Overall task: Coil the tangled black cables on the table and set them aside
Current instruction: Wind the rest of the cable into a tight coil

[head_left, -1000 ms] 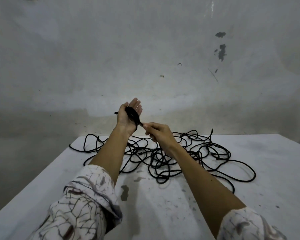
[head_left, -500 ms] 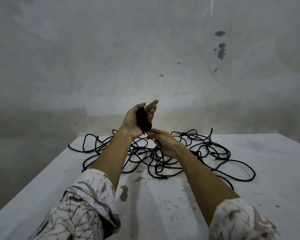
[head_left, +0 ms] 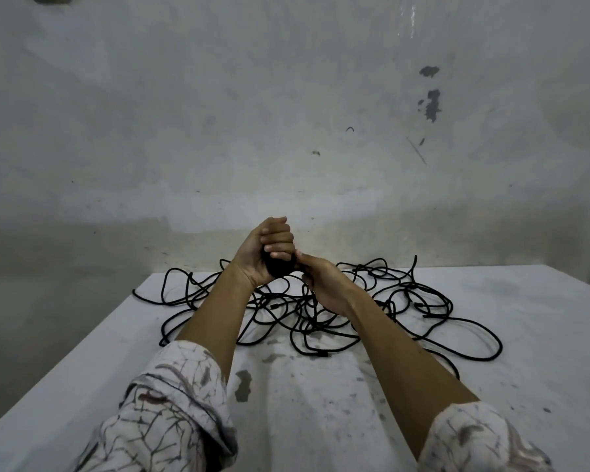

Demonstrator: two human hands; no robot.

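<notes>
The left hand [head_left: 268, 248] is raised above the far middle of the worktop [head_left: 542, 335], its fingers curled tight round a small black bundle of wound cable [head_left: 278, 267], so that grip is clamped on the coil, whose lower end shows dark below the fingers. The right hand [head_left: 324, 284] sits just right of it and a little lower, thumb and fingers pinched on the strand at the bundle's lower right side, touching the left hand's fingers. What the next wrap turns on, I judge, is where the slack lies: the loose tangle of black cables [head_left: 406, 308] sprawls on the worktop below and beyond both hands, spreading wider to the right than to the left, and the strand from the pinch seems to drop straight down into it. So the feed comes from underneath and from the right, on the right hand's side; that hand is the nearer one to draw cable up while the left holds the coil upright. Most of the cable is still uncoiled, and nothing is set aside yet.
</notes>
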